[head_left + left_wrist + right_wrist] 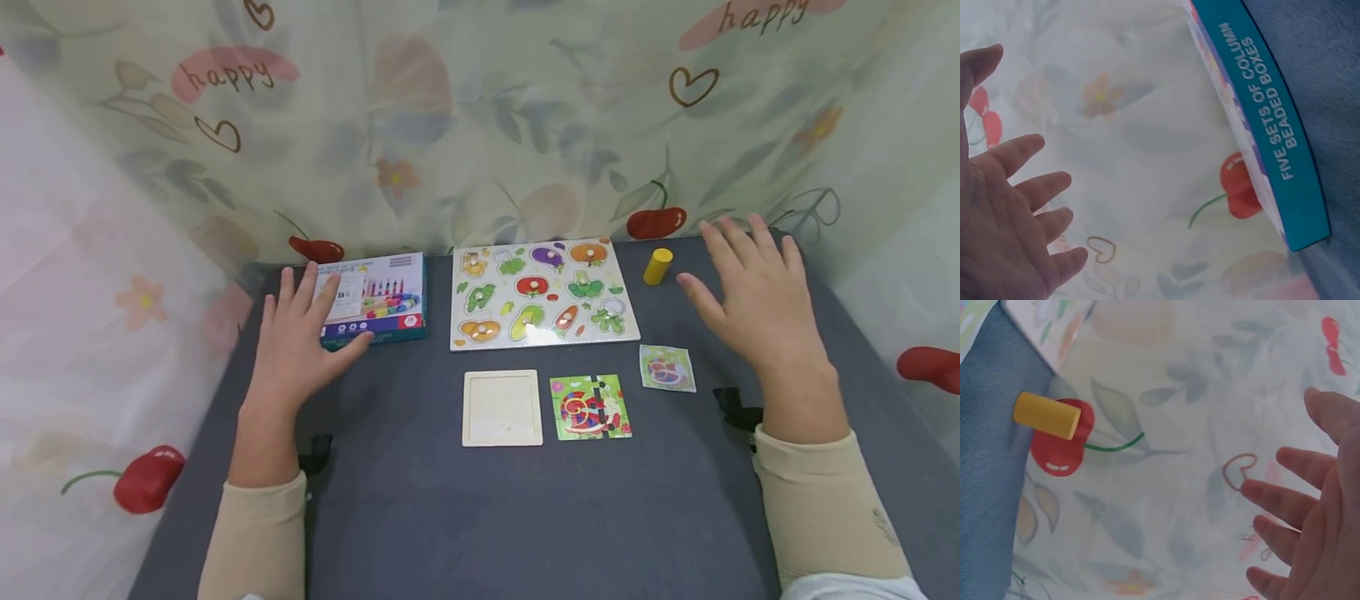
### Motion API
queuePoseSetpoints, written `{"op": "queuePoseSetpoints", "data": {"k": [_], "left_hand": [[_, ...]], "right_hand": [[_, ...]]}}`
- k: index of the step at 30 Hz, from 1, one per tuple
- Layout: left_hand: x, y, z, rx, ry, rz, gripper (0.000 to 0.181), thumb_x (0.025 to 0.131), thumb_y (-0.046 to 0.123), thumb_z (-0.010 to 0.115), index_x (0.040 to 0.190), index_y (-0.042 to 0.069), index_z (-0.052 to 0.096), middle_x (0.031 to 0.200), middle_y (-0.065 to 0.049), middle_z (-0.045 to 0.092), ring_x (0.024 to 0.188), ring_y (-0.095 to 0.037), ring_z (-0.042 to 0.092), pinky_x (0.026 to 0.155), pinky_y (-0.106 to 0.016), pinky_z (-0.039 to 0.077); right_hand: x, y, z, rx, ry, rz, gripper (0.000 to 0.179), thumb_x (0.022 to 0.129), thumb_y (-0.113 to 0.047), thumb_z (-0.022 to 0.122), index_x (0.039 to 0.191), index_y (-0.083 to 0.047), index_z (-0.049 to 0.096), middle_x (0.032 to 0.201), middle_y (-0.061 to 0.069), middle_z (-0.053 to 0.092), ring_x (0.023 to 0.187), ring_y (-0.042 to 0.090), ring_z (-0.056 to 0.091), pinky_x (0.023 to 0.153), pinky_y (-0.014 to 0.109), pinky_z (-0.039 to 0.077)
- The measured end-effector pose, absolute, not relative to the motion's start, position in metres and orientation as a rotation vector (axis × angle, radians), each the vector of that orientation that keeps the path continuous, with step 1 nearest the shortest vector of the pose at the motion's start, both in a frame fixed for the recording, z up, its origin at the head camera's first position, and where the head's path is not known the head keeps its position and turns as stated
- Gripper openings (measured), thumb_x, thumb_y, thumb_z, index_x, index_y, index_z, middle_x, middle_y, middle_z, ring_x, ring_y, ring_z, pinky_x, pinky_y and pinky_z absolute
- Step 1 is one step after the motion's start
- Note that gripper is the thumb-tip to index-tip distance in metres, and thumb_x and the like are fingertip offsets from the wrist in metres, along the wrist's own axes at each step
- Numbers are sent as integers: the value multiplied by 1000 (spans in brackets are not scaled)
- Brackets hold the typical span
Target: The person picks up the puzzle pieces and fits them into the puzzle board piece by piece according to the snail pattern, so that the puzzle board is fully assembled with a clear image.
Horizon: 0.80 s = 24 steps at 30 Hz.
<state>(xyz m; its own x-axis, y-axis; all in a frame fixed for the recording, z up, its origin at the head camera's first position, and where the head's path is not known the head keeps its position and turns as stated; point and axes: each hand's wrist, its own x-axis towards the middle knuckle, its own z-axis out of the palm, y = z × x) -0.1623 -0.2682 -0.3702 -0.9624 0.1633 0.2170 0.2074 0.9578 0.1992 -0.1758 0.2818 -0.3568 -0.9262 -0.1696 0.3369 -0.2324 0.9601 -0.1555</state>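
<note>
My left hand [295, 342] is raised with spread fingers beside a teal-edged bead box [382, 304], overlapping its left part in the head view. The left wrist view shows that hand [1016, 212] holding nothing, with the box's teal side [1266, 125] apart from it. At the right, my right hand [765, 300] is also spread and holds nothing. Nearest to it stands a yellow cylinder [657, 267], seen also as a yellow block [1047, 415] in the right wrist view. Front and centre lie a snail jigsaw [577, 412] with a gap between its pieces and an empty wooden tray [502, 443].
A vegetable peg puzzle board [491, 287] lies at the back middle of the dark tabletop [450, 525]. A small picture card [667, 368] lies right of the jigsaw. Behind hangs a printed curtain [480, 125]. Black straps [738, 410] sit at the wrists.
</note>
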Motion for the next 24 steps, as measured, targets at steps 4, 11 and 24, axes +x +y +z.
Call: {"op": "queuePoseSetpoints", "data": {"k": [4, 11, 24], "left_hand": [[-158, -263, -365, -316, -2903, -341, 96, 91, 60, 66, 165, 15, 23, 172, -11, 4, 156, -35, -9, 119, -64, -1], [-148, -253, -359, -402, -2907, -347, 96, 90, 60, 68, 164, 15, 25, 171, -13, 8, 156, -33, -9, 119, -64, 0], [-134, -235, -350, -580, -2889, -392, 95, 89, 58, 71, 163, 15, 29, 171, -11, 14, 156, -38, 3, 121, -61, 1]], "right_hand": [[-172, 278, -352, 387, -2721, 303, 70, 103, -36, 62, 160, -7, 33, 160, 23, 35, 154, 41, 14, 119, 66, 6], [-164, 272, -345, 494, -2649, 348, 70, 99, -33, 69, 156, -6, 41, 156, 22, 42, 151, 41, 24, 118, 67, 13], [-156, 262, -342, 605, -2583, 387, 70, 93, -30, 75, 152, -5, 47, 152, 23, 48, 147, 44, 30, 116, 68, 16]]}}
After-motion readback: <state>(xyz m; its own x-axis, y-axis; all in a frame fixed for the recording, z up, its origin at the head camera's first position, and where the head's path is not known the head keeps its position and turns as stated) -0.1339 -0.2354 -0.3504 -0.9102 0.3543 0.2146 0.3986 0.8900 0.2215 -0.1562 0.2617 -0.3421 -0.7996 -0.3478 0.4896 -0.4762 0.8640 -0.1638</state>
